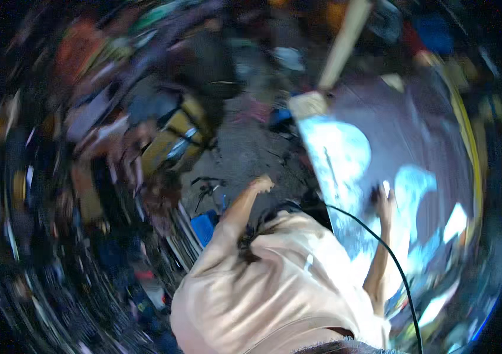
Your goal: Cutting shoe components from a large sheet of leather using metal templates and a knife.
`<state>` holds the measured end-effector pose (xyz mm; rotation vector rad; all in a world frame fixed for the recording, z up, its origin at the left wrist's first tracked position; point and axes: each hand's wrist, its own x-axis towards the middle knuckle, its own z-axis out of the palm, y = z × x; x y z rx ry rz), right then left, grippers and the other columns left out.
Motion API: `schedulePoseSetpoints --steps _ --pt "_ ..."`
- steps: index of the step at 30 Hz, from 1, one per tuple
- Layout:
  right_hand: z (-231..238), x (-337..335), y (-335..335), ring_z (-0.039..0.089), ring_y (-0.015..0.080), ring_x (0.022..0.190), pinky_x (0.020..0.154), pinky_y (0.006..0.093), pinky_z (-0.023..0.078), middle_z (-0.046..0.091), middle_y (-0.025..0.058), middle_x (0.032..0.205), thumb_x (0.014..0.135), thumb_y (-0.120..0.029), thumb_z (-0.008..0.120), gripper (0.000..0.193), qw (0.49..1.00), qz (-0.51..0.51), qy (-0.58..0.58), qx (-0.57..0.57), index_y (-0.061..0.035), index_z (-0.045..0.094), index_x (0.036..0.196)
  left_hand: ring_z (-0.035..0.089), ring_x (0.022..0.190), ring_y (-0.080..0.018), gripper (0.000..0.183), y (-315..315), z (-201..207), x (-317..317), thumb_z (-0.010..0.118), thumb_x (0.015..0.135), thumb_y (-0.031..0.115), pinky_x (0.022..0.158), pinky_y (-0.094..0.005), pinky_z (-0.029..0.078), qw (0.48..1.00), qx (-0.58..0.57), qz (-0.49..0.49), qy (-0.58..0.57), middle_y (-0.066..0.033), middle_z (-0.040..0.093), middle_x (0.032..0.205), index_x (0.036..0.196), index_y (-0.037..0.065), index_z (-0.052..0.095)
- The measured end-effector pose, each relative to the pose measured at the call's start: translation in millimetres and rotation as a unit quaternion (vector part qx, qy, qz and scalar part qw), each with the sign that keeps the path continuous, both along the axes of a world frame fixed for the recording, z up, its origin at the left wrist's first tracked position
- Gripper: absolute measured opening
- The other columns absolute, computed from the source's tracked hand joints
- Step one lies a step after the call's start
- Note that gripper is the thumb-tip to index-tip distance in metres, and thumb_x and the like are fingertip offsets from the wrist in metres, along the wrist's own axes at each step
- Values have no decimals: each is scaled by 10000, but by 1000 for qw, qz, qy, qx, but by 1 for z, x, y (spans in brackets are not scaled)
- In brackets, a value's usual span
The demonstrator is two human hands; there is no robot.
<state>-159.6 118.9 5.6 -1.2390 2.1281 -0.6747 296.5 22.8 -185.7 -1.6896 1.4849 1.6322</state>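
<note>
My left hand (263, 184) hangs over the grey floor, away from the table, its arm bent at the elbow. Its fingers are blurred, and nothing held in them can be made out. Above the table top (404, 130), on the right, is my right hand (386, 203), with a small bright white spot at its fingertips. Whether that spot is a thing or a lit fingertip I cannot tell, nor whether the hand touches the surface. Pale, brightly lit patches lie on the table on both sides of this hand. The whole view is smeared by motion.
A black cable (395, 259) runs past my right arm. At the table's far left corner sits a beige block (308, 105), near a long pale bar (345, 44). A brown box (177, 138) and a blue object (204, 227) stand to the left. Blurred clutter surrounds the floor (242, 153).
</note>
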Motion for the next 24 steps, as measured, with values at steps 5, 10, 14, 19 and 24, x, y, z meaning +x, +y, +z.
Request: schedulePoseSetpoints --steps 5,10,14,19,24 --pt "25 31 49 576 170 779 687 272 469 627 91 868 931 -341 577 473 974 -218 36 49 3 524 1250 636 693 -172 324 -9 113 -33 607 857 322 694 -331 494 965 27 -192 179 -108 711 774 859 19 722" --pt "55 44 121 465 96 472 420 277 379 510 20 636 904 -340 615 335 899 -390 -197 -28 -21 532 962 608 736 -120 305 -53 234 -112 567 913 258 730 -280 468 932 -104 -206 279 -66 684 706 861 -5 713" --pt "44 54 174 446 94 441 423 285 377 482 -10 584 900 -337 625 319 841 -503 -194 -57 -62 518 779 645 950 -270 349 -72 247 -206 576 919 306 837 -349 475 884 -310 -235 261 -188 678 942 1052 -1 677" --pt "19 46 233 609 335 724 670 443 476 624 164 787 872 -273 628 283 820 -543 183 -8 6 620 828 407 1275 -440 543 -74 205 -253 612 892 367 1021 -503 360 712 -563 -390 155 -291 460 1341 1294 11 536" --pt "21 -8 298 602 419 905 812 485 467 635 228 929 844 -251 648 371 770 -577 272 11 10 582 1099 279 1347 -494 697 -28 186 -292 622 862 471 1071 -582 269 697 -544 -430 183 -307 325 1449 1376 34 448"
